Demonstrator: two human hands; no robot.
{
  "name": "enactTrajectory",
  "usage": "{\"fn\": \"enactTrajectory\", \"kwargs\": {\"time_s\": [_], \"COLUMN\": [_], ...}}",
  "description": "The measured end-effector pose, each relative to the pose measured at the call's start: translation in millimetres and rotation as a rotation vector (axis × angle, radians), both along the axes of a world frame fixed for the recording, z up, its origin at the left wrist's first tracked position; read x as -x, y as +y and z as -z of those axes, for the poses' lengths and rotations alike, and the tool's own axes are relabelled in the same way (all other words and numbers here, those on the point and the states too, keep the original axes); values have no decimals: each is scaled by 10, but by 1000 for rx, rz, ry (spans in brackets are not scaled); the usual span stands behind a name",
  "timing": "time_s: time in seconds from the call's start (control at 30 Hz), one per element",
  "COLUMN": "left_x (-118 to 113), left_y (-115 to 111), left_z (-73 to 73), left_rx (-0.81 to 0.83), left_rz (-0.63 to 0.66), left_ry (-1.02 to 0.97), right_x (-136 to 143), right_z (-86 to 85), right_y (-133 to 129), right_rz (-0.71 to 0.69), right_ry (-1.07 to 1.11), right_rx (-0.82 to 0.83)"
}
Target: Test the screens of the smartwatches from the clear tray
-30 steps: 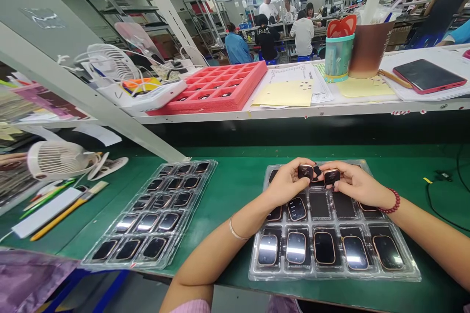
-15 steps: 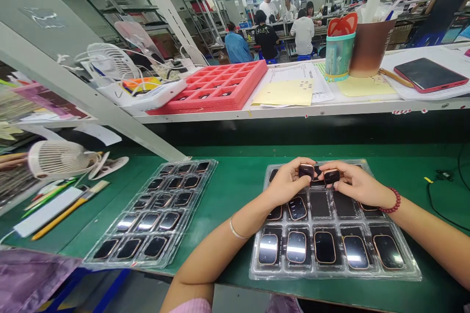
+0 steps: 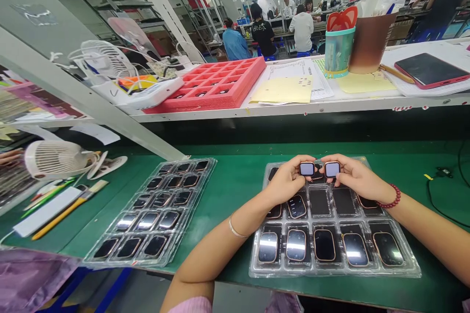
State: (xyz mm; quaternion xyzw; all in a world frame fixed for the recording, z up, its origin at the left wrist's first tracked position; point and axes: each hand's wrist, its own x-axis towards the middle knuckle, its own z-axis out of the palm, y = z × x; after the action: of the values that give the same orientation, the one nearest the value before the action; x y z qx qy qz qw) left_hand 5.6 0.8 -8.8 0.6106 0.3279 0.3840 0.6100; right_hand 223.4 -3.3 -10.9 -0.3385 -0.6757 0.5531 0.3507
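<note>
Two smartwatch bodies without straps are held side by side over the far part of a clear plastic tray point(image 3: 335, 271). My left hand point(image 3: 290, 178) is closed on one smartwatch point(image 3: 307, 169), and my right hand point(image 3: 354, 178) grips the other smartwatch point(image 3: 332, 170). Both screens are lit pale white. In the tray's front row lie several dark-screened watches point(image 3: 325, 245) with gold-coloured rims. Two pockets in the middle row hold no watch, and beside them a watch point(image 3: 296, 206) shows small text. My hands and wrists hide parts of the back rows.
A second clear tray point(image 3: 172, 256) of watches lies to the left. Further left are a brush point(image 3: 69, 209), a white strip point(image 3: 47, 212) and a small fan point(image 3: 55, 159). The shelf carries a red foam tray point(image 3: 253, 80), a cup point(image 3: 340, 54) and a phone point(image 3: 431, 69). A cable point(image 3: 438, 205) lies right.
Both held watch screens have gone from dark to lit white. The two watches are now turned with their faces more toward me. Both hands stay over the same tray.
</note>
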Motion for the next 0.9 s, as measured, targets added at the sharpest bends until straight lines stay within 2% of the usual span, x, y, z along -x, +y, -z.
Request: {"fn": "enactTrajectory", "kwargs": {"time_s": [0.2,0.7,0.9], "left_x": [-3,8,7], "left_y": [-3,-5,-20], "left_z": [-1,-4,-24], "left_rx": [-8,-10,-8], "left_rz": [-18,-31,-49], "left_ry": [14,33,75], "right_x": [4,-3,-1], "right_z": [-44,-29,-50], "right_y": [-24,-24,-22], "right_rz": [5,-8,-28], "right_ry": [-22,-45,-18], "right_rx": [-8,-8,-54]}}
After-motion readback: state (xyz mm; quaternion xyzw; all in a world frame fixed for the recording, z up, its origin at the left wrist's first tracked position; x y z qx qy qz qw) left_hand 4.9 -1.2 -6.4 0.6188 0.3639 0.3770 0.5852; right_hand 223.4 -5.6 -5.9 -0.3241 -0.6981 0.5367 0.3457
